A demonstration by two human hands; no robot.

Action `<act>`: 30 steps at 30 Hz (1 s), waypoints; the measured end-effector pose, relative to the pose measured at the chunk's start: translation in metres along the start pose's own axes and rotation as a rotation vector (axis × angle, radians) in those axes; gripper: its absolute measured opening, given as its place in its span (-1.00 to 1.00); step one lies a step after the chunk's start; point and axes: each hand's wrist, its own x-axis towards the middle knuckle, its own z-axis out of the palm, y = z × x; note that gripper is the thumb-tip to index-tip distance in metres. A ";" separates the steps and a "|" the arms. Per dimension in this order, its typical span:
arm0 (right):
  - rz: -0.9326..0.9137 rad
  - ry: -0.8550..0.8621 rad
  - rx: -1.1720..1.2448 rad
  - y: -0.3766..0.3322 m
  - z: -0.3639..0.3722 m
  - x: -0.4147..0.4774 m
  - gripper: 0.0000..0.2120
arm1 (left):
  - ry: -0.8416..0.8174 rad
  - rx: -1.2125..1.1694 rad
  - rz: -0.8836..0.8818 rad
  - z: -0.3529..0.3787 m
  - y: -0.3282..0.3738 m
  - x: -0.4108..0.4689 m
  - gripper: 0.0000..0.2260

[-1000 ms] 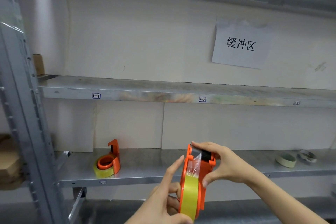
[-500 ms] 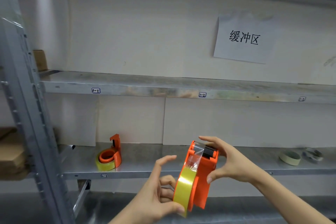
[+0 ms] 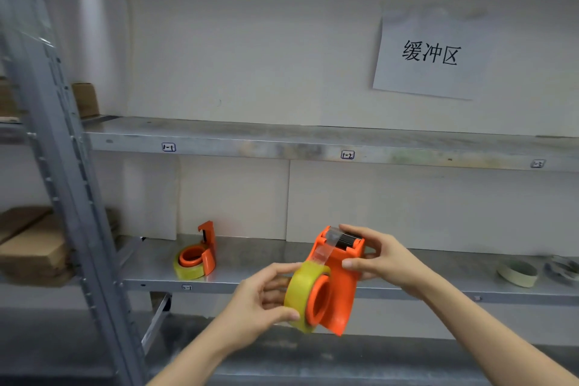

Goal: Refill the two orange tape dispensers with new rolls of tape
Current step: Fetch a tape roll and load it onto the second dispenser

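Both hands are closed on one orange tape dispenser [image 3: 336,279] at lower centre of the frame.

Its yellow tape roll [image 3: 300,293] is gripped by the left hand [image 3: 260,301], thumb below and fingers curled behind; the dispenser's upper end is pinched by the right hand [image 3: 380,255], where clear tape is drawn over the black roller [image 3: 349,239]. A second loaded dispenser [image 3: 199,255] is seen on the metal shelf [image 3: 266,273], well apart to the left.

Both hands [image 3: 316,282] grip loaded orange dispenser [image 3: 340,279].
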 end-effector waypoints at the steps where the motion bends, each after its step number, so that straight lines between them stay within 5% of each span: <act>1: 0.004 0.011 -0.001 0.000 0.002 0.007 -0.37 | 0.025 0.008 -0.005 -0.003 -0.004 0.003 -0.41; 7: 0.081 0.027 -0.008 0.005 0.022 0.060 -0.36 | 0.080 0.056 -0.045 -0.030 -0.032 0.026 -0.38; 13: 0.178 0.088 -0.096 0.029 0.048 0.126 -0.33 | 0.080 0.235 -0.052 -0.062 -0.080 0.061 -0.12; 21: 0.294 0.256 -0.111 0.062 0.087 0.215 -0.45 | 0.061 0.353 -0.063 -0.107 -0.141 0.124 -0.17; 30: 0.368 0.274 -0.184 0.092 0.112 0.259 -0.17 | 0.084 0.401 -0.202 -0.116 -0.191 0.156 -0.20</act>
